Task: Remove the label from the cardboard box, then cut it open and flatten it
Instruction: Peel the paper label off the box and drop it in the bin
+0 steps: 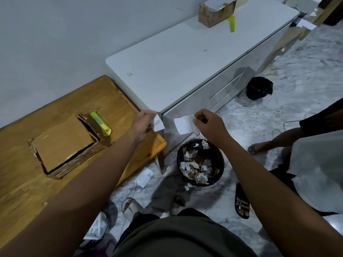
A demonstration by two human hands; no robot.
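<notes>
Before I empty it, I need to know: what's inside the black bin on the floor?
The black bin holds torn white paper scraps and brown cardboard bits. Anything underneath them is covered.

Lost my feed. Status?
Left hand and right hand each pinch a torn label piece over the bin. Box uncut; cutter beside it. Nothing blocking.
</notes>
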